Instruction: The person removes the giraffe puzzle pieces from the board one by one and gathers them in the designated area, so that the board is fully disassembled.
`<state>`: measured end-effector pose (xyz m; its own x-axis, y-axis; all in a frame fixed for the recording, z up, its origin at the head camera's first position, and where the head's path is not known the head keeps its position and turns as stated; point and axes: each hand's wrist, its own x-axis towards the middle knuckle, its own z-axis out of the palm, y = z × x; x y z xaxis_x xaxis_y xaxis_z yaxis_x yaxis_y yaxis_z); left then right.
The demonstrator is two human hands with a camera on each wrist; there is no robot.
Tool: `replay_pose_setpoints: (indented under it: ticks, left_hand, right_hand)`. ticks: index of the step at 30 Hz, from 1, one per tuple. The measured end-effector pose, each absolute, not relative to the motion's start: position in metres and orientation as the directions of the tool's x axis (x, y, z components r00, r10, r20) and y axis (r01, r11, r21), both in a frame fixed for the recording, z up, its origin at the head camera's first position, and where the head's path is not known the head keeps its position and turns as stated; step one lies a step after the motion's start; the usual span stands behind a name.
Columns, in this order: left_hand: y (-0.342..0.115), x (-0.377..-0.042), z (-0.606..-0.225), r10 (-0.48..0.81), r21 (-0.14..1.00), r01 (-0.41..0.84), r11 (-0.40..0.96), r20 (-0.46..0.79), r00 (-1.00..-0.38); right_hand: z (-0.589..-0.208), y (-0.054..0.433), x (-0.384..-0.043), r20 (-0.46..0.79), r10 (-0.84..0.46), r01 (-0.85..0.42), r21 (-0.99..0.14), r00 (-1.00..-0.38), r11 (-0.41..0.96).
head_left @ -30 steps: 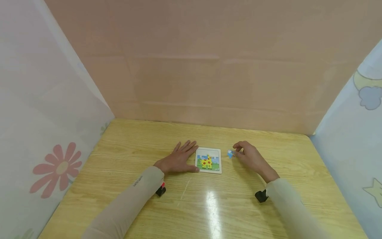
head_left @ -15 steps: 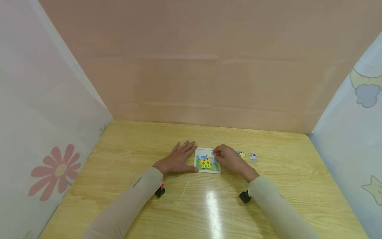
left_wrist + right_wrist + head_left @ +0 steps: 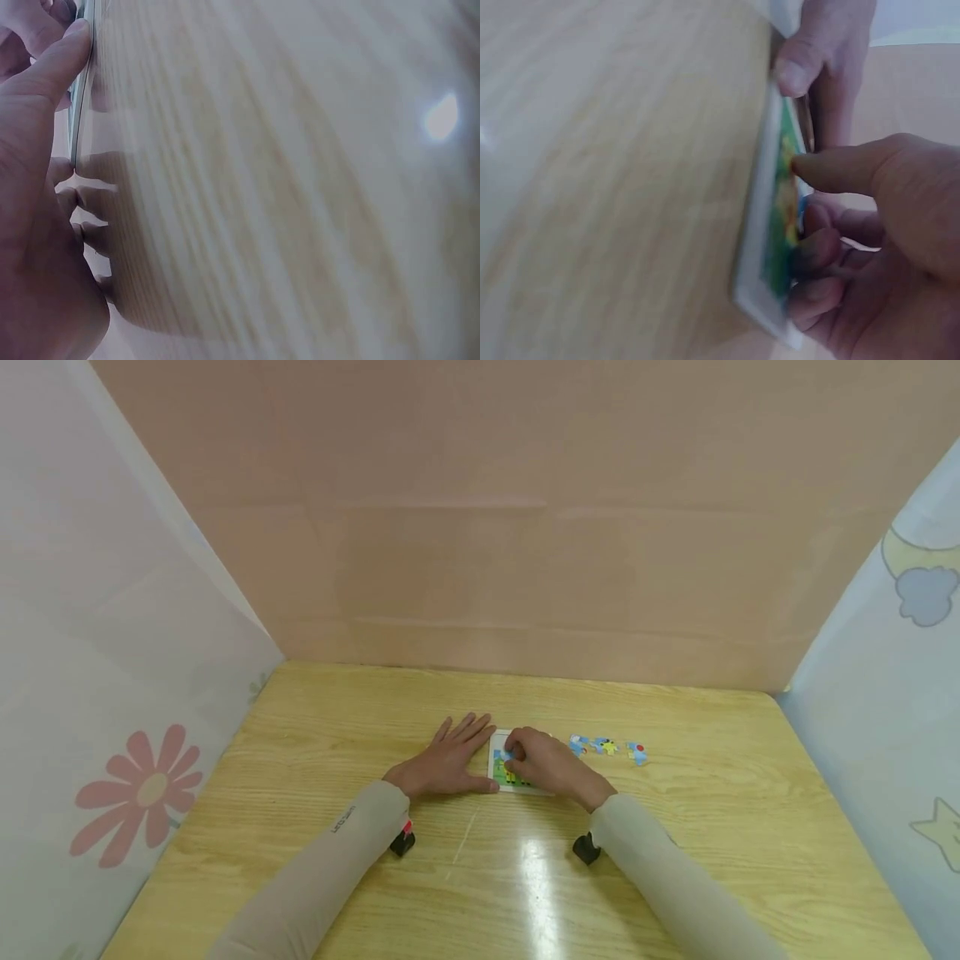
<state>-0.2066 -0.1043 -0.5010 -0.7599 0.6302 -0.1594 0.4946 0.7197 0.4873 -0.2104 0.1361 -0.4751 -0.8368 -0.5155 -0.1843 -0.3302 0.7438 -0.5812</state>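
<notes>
A small white-framed jigsaw puzzle (image 3: 491,768) with a giraffe picture lies flat on the wooden table. My left hand (image 3: 442,764) is spread beside its left edge, thumb at the lower corner and fingertips near the upper one. In the left wrist view, the left thumb (image 3: 56,64) lies along the frame. My right hand (image 3: 551,764) is over the puzzle with curled fingers, hiding much of the picture. In the right wrist view, its thumb (image 3: 840,169) and fingertips meet the picture near a blue patch. Whether a piece is pinched there cannot be seen.
To the right of the frame lie loose puzzle pieces: a blue-and-white one (image 3: 577,743), a blue one with yellow (image 3: 604,746), and a blue one with a red spot (image 3: 637,752). A plain backdrop (image 3: 525,568) rises behind the table, with patterned side panels.
My right hand has moved left from the loose blue-and-white piece onto the puzzle, uncovering the pieces on the right and covering the giraffe. The left hand has stayed in place.
</notes>
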Motion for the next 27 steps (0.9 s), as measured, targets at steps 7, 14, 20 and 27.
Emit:
replay_pose_setpoints:
  ticks: [7, 14, 20, 27]
  left_hand:
    - [-0.104, -0.206, -0.5, 0.627, 0.485, 0.493, 0.722, -0.158, -0.762]
    - [-0.103, -0.207, -0.498, 0.626, 0.492, 0.485, 0.723, -0.167, -0.762]
    - [-0.104, -0.208, -0.499, 0.626, 0.5, 0.48, 0.721, -0.173, -0.76]
    - [-0.104, -0.208, -0.5, 0.626, 0.499, 0.481, 0.721, -0.171, -0.761]
  right_hand:
    - [-0.467, 0.131, -0.217, -0.26, -0.528, -0.305, -0.583, -0.809, 0.753]
    - [-0.468, 0.133, -0.219, -0.251, -0.523, -0.263, -0.644, -0.814, 0.719]
    - [-0.472, 0.139, -0.218, -0.238, -0.547, -0.226, -0.726, -0.803, 0.649]
    - [-0.47, 0.143, -0.217, -0.225, -0.596, -0.212, -0.791, -0.771, 0.573]
